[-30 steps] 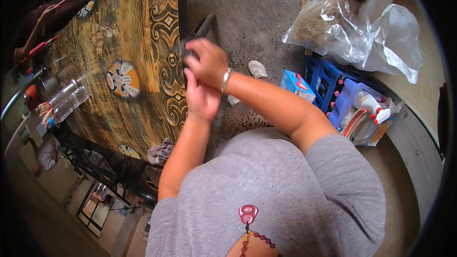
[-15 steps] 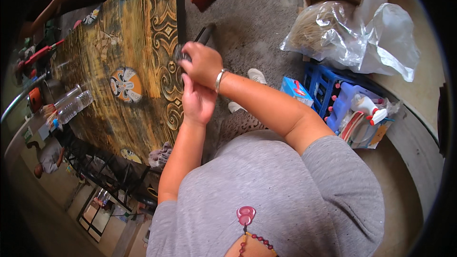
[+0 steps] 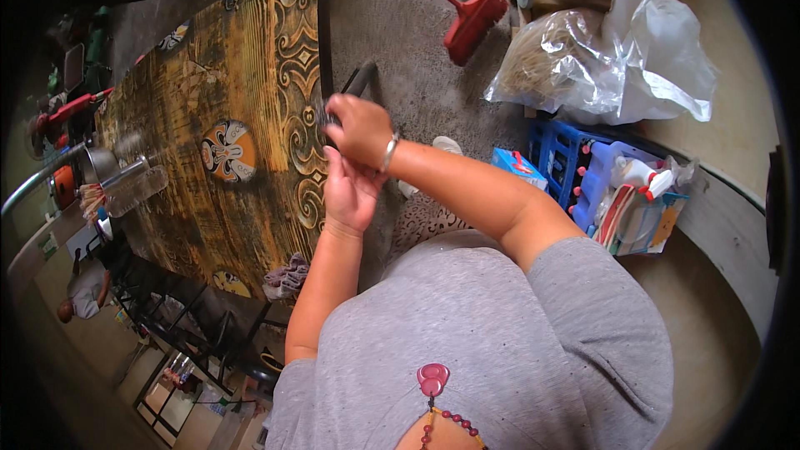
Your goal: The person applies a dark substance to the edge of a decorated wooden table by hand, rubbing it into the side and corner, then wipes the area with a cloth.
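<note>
My right hand [image 3: 364, 133], with a silver bangle at its wrist, is closed around a small dark thing [image 3: 327, 115]. It is blurred and mostly covered by my fingers, so its kind cannot be made out. Just below, my left hand [image 3: 351, 193] is open and palm up, thumb raised, its fingers partly hidden by the right hand. Both hands are beside the near edge of a brown and yellow wooden tabletop [image 3: 250, 75], carved with scrolls along its border. A round painted mask [image 3: 228, 151] decorates its middle, and a crumpled cloth [image 3: 286, 276] lies at its near corner.
A clear plastic bottle [image 3: 140, 187] lies towards the left of the tabletop. On the floor beyond it is a red broom [image 3: 477, 23]. To the right are a clear plastic bag [image 3: 575, 67], a blue crate [image 3: 557, 150] and a spray bottle [image 3: 642, 177]. A person [image 3: 85, 290] is far left.
The red broom has moved right along the floor, and the arm that was at its handle is out of sight. My hands stay together, the right one shifted slightly. The view has turned a little.
</note>
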### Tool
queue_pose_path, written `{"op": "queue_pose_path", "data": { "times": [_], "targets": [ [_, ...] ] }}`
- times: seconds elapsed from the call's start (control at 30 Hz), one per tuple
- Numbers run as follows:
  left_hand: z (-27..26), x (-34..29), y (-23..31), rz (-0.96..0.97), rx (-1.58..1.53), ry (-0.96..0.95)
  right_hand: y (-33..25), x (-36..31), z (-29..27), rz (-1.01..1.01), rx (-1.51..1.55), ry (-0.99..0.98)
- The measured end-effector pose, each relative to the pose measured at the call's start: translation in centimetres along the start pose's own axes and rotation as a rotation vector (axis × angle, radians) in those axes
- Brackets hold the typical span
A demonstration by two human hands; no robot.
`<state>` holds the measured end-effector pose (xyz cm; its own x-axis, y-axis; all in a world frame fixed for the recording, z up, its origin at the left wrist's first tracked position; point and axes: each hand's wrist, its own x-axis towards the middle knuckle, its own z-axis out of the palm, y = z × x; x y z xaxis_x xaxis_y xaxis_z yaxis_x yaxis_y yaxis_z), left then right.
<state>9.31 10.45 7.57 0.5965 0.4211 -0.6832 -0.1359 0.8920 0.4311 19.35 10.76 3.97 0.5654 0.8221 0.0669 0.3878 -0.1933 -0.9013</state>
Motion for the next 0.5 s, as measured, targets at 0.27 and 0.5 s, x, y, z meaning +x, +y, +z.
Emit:
{"op": "queue_pose_path", "data": {
  "times": [0.27,0.5],
  "targets": [
    [-1.7,-3.4,0.3,-0.063,0.055,-0.037,-2.2,-2.4,0.7,0.130,-0.067,0.039],
    [-1.0,-2.1,0.0,-0.018,-0.013,-0.046,-2.4,-3.2,0.6,0.151,-0.098,0.051]
  ]
}}
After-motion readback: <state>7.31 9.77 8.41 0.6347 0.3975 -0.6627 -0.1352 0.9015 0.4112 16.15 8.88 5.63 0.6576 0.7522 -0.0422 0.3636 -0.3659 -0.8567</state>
